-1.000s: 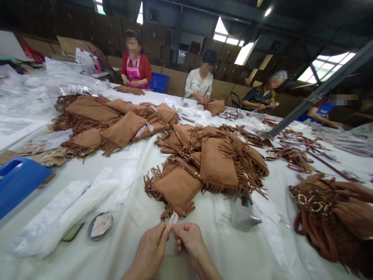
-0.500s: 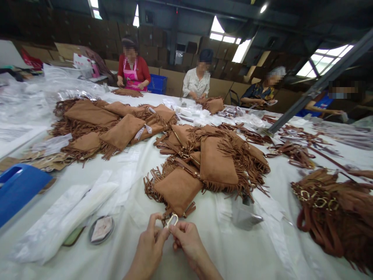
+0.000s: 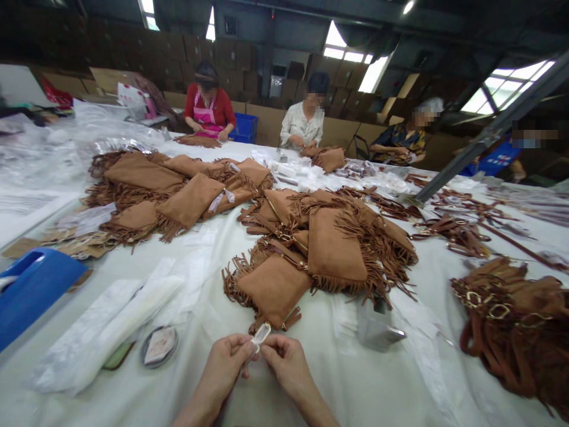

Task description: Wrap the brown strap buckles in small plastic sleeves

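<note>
An elongated oval metal ring [image 3: 262,333], pale gold with something whitish at its lower end, is held upright between my hands. My left hand [image 3: 229,363] pinches its lower end between thumb and forefinger, the other fingers curled. From the other side, my right hand [image 3: 288,363] has thumb and fingertips closed at the ring's lower right edge. Whether the whitish part is thin wrap or tissue I cannot make out. Just beyond the fingertips lies a brown suede fringed bag [image 3: 273,287], its strap end and tassels hanging toward me.
More fringed bags [image 3: 335,249] are heaped ahead. At right lies a pile of brown straps with gold rings [image 3: 502,332]. A grey metal block [image 3: 380,329], a round dish [image 3: 166,351], plastic sleeves [image 3: 106,332] and a blue bin [image 3: 40,290] surround me. Several co-workers sit across the table.
My left forefinger, raised beside the ring before, has come down and curled in. My right fingers have closed in nearer the ring's lower end. The view has shifted slightly.
</note>
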{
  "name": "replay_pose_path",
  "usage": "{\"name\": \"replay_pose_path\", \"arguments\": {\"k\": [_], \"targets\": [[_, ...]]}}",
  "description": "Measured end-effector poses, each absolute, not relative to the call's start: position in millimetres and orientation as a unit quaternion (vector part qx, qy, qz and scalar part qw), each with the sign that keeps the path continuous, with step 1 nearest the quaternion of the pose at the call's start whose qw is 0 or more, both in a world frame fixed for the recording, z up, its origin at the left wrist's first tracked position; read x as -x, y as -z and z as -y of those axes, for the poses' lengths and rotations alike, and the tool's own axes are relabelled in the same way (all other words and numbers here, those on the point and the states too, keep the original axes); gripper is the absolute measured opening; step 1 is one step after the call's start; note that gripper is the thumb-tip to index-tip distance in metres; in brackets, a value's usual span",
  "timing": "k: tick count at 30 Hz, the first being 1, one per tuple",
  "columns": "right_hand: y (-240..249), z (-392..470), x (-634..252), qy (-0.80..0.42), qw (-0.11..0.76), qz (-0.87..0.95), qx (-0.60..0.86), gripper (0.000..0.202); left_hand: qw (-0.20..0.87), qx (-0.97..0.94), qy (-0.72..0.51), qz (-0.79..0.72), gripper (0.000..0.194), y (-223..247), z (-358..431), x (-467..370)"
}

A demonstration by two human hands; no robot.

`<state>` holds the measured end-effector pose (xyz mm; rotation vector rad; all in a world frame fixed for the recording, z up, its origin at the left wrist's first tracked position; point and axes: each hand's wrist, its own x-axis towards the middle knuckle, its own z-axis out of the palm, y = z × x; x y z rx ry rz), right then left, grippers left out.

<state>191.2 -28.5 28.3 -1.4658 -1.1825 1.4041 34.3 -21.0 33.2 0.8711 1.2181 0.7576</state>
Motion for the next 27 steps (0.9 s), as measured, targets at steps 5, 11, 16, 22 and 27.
{"name": "replay_pose_path", "arguments": {"k": [5,11,16,22,27], "targets": [[-23,38,-197,-0.511,0.423,0.358,0.657,0.034,0.591,-0.435,-0.352,-0.582,0.047,-33,26,-36],[-44,47,-182,-0.651,0.467,0.258,0.54,0.053,0.501,-0.536,-0.331,-0.594,0.035,-35,33,-37],[-55,40,-162,-0.741,0.483,0.201,0.42,0.038,0.555,-0.525,-0.348,-0.544,0.031,-39,37,-43],[-44,26,-161,-0.753,0.482,0.163,0.418,0.026,0.697,-0.402,-0.357,-0.474,0.046,-35,28,-47],[-34,21,-168,-0.729,0.49,0.124,0.461,0.038,0.77,-0.353,-0.325,-0.421,0.054,-36,28,-38]]}}
